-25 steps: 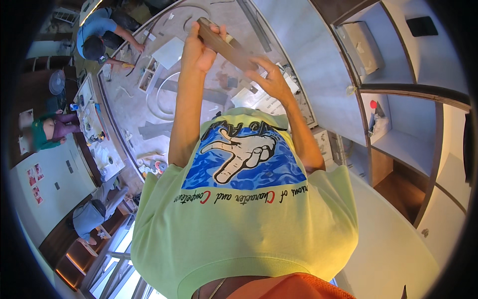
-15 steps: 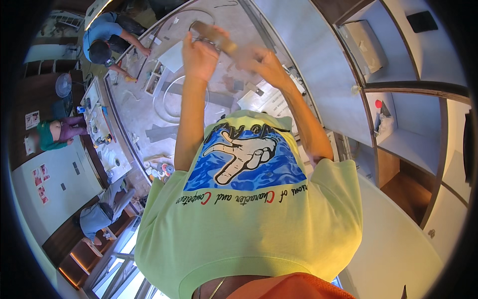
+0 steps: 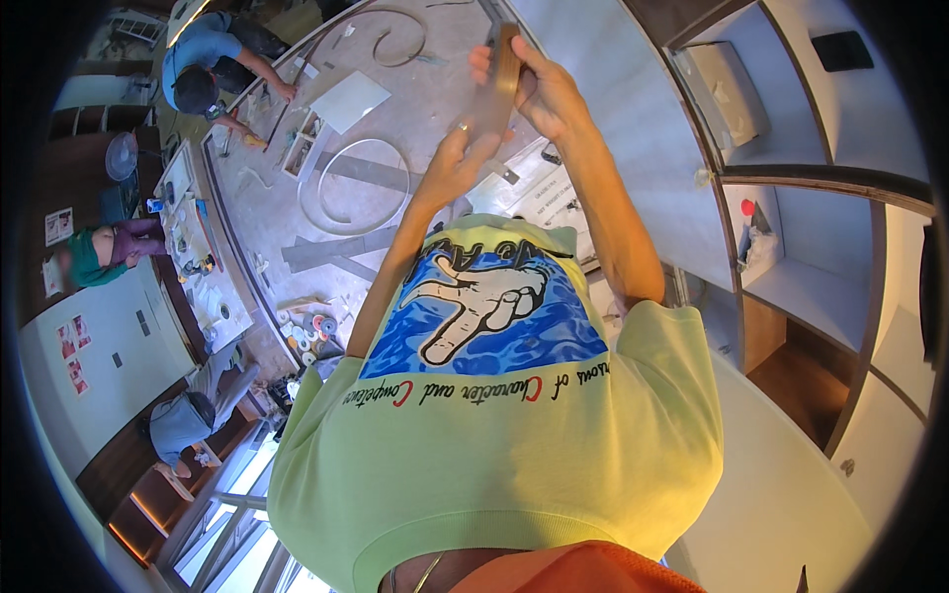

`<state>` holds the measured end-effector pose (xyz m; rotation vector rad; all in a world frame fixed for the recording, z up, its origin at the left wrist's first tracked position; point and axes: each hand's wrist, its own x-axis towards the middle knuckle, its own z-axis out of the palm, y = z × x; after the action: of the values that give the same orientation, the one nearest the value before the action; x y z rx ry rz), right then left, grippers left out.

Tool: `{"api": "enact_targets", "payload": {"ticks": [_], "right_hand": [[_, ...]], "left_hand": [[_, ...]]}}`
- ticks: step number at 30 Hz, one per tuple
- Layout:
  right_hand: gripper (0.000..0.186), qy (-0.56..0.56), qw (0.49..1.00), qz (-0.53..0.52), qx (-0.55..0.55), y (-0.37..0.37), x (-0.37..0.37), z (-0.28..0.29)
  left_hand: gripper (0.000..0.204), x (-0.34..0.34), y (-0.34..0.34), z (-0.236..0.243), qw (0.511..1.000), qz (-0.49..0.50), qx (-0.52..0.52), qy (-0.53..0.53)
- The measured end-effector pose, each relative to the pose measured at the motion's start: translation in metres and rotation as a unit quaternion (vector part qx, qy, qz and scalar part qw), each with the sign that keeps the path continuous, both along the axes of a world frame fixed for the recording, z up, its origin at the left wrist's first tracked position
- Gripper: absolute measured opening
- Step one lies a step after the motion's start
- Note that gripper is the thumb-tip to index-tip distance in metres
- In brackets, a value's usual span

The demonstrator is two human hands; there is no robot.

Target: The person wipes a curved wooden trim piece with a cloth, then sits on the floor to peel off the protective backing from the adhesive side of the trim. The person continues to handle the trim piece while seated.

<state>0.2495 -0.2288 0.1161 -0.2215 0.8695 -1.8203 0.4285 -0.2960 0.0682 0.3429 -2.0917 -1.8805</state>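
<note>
In front of my chest, a brown roll of tape-like band (image 3: pixel 506 71) is held up edge-on, its lower part smeared by motion. My right hand (image 3: pixel 549 99) grips its upper end, with the thumb on the near side and fingertips showing at the far side. My left hand (image 3: pixel 457 170) is closed at the roll's lower end, its fingertips blurred there; what exactly they pinch is hard to make out. Below both hands lies a work table (image 3: pixel 287 212), and on it a white printed board (image 3: pixel 539 198) sits close under my right forearm.
Curled pale strips (image 3: pixel 318 188), grey flat strips (image 3: pixel 331 252), a white panel (image 3: pixel 351 102) and a small open box (image 3: pixel 304 146) lie on the table. Open cabinet shelves (image 3: pixel 820 247) stand at right. One person (image 3: pixel 203 74) leans over the table's far left; others work farther left.
The brown roll has passed from my left hand to my right and turned from lying across to nearly upright. My left hand has dropped lower and nearer; my right has risen.
</note>
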Motion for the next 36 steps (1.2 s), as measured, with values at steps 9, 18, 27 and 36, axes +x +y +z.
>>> {"api": "enact_targets", "payload": {"ticks": [9, 18, 27, 36], "right_hand": [[0.051, 0.09, 0.996, 0.0, -0.007, 0.0, -0.022, -0.025], [0.038, 0.339, 0.939, -0.027, 0.055, 0.062, 0.029, -0.029], [0.052, 0.468, 0.879, 0.015, 0.091, 0.074, 0.035, -0.042], [0.052, 0.471, 0.88, 0.026, 0.052, 0.07, 0.038, -0.031]], "left_hand": [[0.039, -0.028, -0.014, 0.036, 0.986, -0.017, 0.164, 0.029], [0.04, -0.059, -0.029, 0.05, 0.898, 0.143, 0.411, 0.064], [0.034, -0.068, -0.054, 0.064, 0.841, 0.21, 0.484, 0.125], [0.03, -0.056, -0.078, 0.058, 0.77, 0.231, 0.577, 0.147]]}}
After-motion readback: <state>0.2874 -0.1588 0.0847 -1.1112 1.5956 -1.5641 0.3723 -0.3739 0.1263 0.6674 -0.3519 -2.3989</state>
